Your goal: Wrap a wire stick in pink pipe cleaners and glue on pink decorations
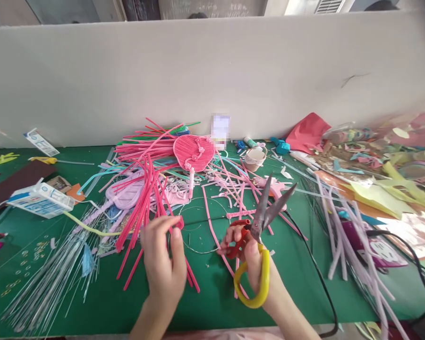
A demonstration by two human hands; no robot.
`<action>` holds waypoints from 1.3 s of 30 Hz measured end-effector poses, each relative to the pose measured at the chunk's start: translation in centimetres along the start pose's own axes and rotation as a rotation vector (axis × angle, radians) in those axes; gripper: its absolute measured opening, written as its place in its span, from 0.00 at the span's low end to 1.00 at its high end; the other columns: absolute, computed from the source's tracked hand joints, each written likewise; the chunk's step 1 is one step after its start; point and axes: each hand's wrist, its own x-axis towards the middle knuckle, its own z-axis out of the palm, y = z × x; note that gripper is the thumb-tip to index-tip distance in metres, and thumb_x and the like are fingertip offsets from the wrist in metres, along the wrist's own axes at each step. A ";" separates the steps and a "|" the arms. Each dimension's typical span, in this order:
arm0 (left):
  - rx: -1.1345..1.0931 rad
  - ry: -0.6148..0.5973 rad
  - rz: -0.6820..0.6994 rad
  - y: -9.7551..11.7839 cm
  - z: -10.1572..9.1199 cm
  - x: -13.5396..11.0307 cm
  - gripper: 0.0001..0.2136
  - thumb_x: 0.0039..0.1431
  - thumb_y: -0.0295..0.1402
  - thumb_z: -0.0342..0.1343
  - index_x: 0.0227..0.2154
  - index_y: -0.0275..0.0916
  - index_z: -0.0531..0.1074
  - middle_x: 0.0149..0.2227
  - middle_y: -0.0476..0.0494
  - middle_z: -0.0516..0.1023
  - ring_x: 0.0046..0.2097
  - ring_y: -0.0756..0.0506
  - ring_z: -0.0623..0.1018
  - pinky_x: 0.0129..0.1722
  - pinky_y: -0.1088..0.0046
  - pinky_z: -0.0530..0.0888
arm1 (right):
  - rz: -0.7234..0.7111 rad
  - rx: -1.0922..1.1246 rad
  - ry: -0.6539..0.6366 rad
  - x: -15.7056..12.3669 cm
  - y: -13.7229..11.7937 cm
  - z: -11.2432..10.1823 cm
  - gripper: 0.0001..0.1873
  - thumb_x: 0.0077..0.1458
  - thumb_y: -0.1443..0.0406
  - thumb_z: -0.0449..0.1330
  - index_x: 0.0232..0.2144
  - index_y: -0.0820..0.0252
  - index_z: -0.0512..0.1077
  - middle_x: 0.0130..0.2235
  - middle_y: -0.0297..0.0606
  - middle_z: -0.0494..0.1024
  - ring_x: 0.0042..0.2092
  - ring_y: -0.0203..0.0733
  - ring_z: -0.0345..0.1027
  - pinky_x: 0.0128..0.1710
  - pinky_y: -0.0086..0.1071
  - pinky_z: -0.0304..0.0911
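- Red piece (179, 222): small and bent, pinched between thumb and fingertips of the left hand (163, 267). It is held just above the mat (212, 302), at the near edge of the red strips (145, 203).
- Scissors (260, 222): grasped by the right hand (255, 264), with fingers through the yellow and red loops. The blades are spread and point up and away, just right of the red piece and not touching it.
- Both hands are low centre and near each other.
- Red strips fan out in a loose heap behind the left hand; some pass under it.
- Pink fan (193, 151) lies on the heap, further back.
- Clear strips (46, 278) lie to the left, with a box (42, 199) above them.
- Cable (318, 278) runs past the right wrist.
- Lilac strips (340, 236) and paper scraps (386, 189) lie to the right.
- Small cup (254, 158) sits near the partition (212, 71).
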 end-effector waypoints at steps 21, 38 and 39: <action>0.531 -0.384 -0.211 -5.5 2.0 -0.2 0.06 0.59 0.29 0.54 0.33 0.38 0.75 0.55 0.28 0.71 0.61 0.28 0.65 0.54 0.42 0.65 | -0.073 -0.431 0.006 -0.6 -0.9 -0.1 0.31 0.64 0.45 0.45 0.18 0.57 0.66 0.20 0.35 0.68 0.23 0.37 0.61 0.25 0.30 0.60; 0.428 -0.522 -0.510 -5.4 2.2 1.4 0.09 0.56 0.36 0.55 0.35 0.38 0.76 0.62 0.24 0.63 0.67 0.24 0.55 0.57 0.37 0.59 | 0.025 -0.306 -0.020 -0.3 -0.7 -0.4 0.28 0.63 0.45 0.47 0.22 0.56 0.68 0.22 0.35 0.68 0.25 0.40 0.63 0.27 0.33 0.64; 0.393 -0.517 -0.535 -5.4 2.0 1.7 0.10 0.55 0.37 0.55 0.35 0.38 0.76 0.62 0.24 0.63 0.67 0.23 0.55 0.56 0.37 0.60 | 0.030 -0.295 -0.014 -0.3 -0.7 -0.3 0.28 0.63 0.45 0.48 0.22 0.57 0.69 0.23 0.35 0.69 0.25 0.40 0.64 0.27 0.33 0.64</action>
